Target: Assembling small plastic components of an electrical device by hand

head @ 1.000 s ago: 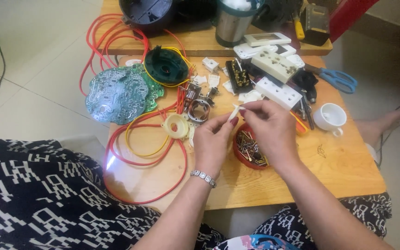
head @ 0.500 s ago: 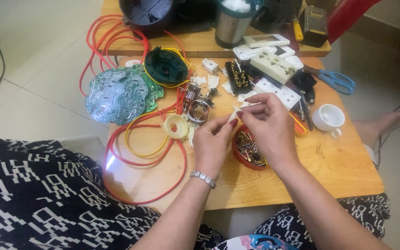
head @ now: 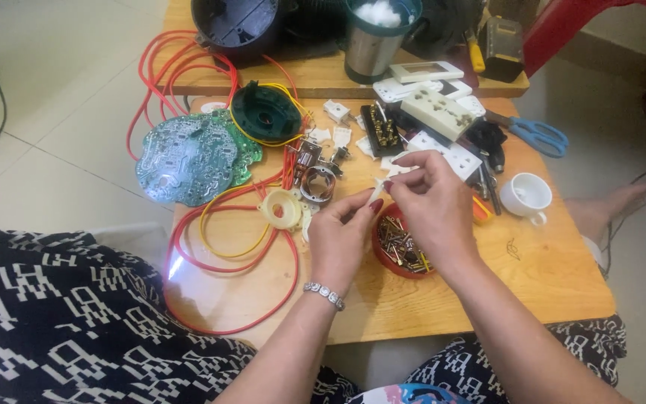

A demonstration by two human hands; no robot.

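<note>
My left hand [head: 342, 238] and my right hand [head: 429, 203] meet over a low wooden table [head: 547, 277]. Between their fingertips they pinch a small white plastic piece [head: 380, 184]. Right under the hands sits a red dish [head: 380, 254] filled with several small metal parts. A silver bracelet [head: 324, 294] circles my left wrist. Just left of my left hand lie a cream plastic ring [head: 280, 209] and a metal ring part [head: 318, 183].
Loops of red and yellow wire [head: 218, 254] cover the table's left side, beside a green circuit board [head: 192, 155]. White socket plates [head: 443, 112], blue scissors [head: 536, 136], a white cup [head: 528, 196], a steel mug [head: 374, 41] and a dark round housing [head: 239, 26] crowd the back.
Both hands stay together over the red dish, with only slight finger movement on the white piece.
</note>
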